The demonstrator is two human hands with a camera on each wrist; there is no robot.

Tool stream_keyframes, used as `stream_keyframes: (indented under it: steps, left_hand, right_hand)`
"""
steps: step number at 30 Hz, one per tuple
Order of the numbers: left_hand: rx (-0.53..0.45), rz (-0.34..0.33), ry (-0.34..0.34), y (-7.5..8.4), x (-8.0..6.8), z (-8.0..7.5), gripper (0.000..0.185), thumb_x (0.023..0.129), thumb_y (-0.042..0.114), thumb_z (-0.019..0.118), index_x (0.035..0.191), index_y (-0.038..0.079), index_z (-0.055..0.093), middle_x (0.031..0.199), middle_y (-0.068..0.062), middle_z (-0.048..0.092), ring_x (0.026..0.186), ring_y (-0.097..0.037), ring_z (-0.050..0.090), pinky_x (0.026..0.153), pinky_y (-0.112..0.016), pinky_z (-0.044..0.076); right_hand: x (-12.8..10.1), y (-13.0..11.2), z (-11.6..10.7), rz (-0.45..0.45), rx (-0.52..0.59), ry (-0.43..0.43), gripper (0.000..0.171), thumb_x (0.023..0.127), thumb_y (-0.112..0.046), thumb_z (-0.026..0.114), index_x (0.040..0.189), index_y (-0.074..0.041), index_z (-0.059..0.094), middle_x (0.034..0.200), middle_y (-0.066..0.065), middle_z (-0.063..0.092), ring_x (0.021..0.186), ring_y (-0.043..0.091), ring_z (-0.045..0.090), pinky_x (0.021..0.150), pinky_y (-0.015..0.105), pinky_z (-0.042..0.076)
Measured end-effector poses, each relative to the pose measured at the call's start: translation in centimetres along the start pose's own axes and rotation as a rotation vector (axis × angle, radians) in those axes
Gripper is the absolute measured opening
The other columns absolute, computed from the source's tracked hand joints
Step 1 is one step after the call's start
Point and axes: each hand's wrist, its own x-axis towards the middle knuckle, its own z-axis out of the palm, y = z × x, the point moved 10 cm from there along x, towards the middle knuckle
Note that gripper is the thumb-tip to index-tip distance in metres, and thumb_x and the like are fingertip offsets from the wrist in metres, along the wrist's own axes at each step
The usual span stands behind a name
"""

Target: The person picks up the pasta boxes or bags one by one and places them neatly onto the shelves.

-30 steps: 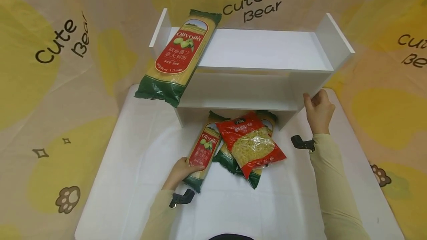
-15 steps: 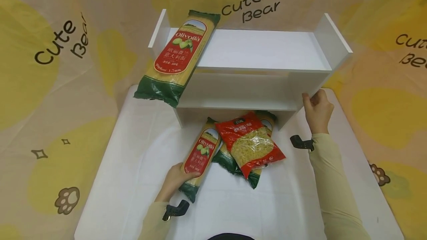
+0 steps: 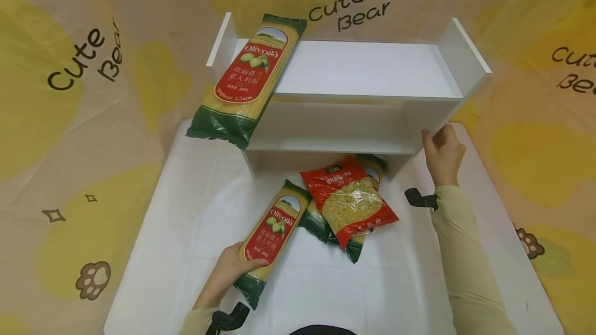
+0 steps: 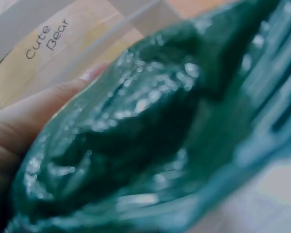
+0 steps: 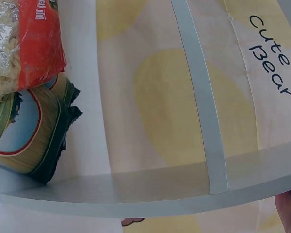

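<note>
In the head view my left hand [image 3: 230, 269] grips the lower end of a spaghetti pack [image 3: 274, 231], its thumb across the red label. That pack's green end [image 4: 126, 126] fills most of the left wrist view. My right hand [image 3: 444, 155] holds the right side panel of a white shelf unit [image 3: 372, 70], thumb on the near side; only a bit of it shows at the right wrist view's edge. A red bag of short pasta [image 3: 356, 203] lies over other spaghetti [image 3: 355, 251] below the unit, partly hiding it. Another spaghetti pack [image 3: 251, 76] lies slanted on the unit's left, overhanging its front.
The unit stands at the back of a white-covered table [image 3: 195, 221], with open levels one above the other. A printed cloth [image 3: 153, 76] hangs behind and at the sides. A black rounded edge [image 3: 322, 330] shows at the bottom of the head view.
My left hand has drawn its spaghetti pack toward me and to the left, from beneath the shelf's edge. The right hand stays on the side panel.
</note>
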Motion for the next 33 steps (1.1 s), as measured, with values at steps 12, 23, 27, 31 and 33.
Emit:
stream_keyframes:
  steps: [12, 23, 27, 31, 33]
  left_hand:
    - [0.127, 0.004, 0.026, 0.4, -3.3, -2.3, 0.063, 0.067, 0.034, 0.083, 0.107, -0.007, 0.058, 0.077, -0.005, 0.061, 0.064, -0.017, 0.056, 0.056, -0.030, 0.051]
    - [-0.012, 0.062, -0.064, 3.2, -5.5, -3.8, 0.063, 0.073, 0.025, 0.080, 0.116, -0.011, 0.051, 0.082, -0.009, 0.062, 0.070, -0.020, 0.059, 0.059, -0.031, 0.054]
    - [-0.018, 0.127, -0.124, 4.9, -6.5, -3.8, 0.062, 0.073, 0.021, 0.080, 0.117, -0.012, 0.051, 0.084, -0.009, 0.063, 0.071, -0.019, 0.059, 0.060, -0.030, 0.053]
    - [-0.043, 0.204, -0.212, 6.5, -7.3, -3.0, 0.063, 0.073, 0.018, 0.080, 0.118, -0.013, 0.050, 0.088, -0.010, 0.063, 0.073, -0.019, 0.059, 0.060, -0.030, 0.053]
    - [-0.063, 0.255, -0.251, 7.5, -7.7, -2.5, 0.061, 0.074, 0.016, 0.079, 0.118, -0.014, 0.050, 0.089, -0.011, 0.063, 0.073, -0.018, 0.060, 0.060, -0.031, 0.054]
  right_hand:
    - [-0.1, 0.0, -0.1, 0.008, -0.012, 0.004, 0.027, 0.088, -0.015, 0.064, 0.100, 0.010, 0.059, 0.093, 0.025, 0.068, 0.072, -0.026, 0.044, 0.065, 0.001, 0.034]
    - [-0.1, 0.0, -0.1, 0.008, -0.007, 0.013, 0.027, 0.087, -0.015, 0.064, 0.097, 0.009, 0.059, 0.088, 0.026, 0.067, 0.067, -0.026, 0.041, 0.062, 0.004, 0.032]
    - [-0.1, 0.1, 0.0, 0.007, -0.001, 0.005, 0.027, 0.087, -0.015, 0.064, 0.098, 0.010, 0.059, 0.091, 0.027, 0.067, 0.068, -0.027, 0.042, 0.063, 0.002, 0.033]
    - [-0.1, 0.1, 0.0, 0.007, -0.001, 0.010, 0.027, 0.087, -0.014, 0.064, 0.098, 0.010, 0.059, 0.091, 0.026, 0.067, 0.069, -0.028, 0.042, 0.063, 0.002, 0.033]
    - [-0.1, 0.2, 0.0, 0.010, 0.002, 0.013, 0.026, 0.087, -0.013, 0.064, 0.097, 0.010, 0.060, 0.091, 0.026, 0.067, 0.069, -0.027, 0.042, 0.063, 0.002, 0.034]
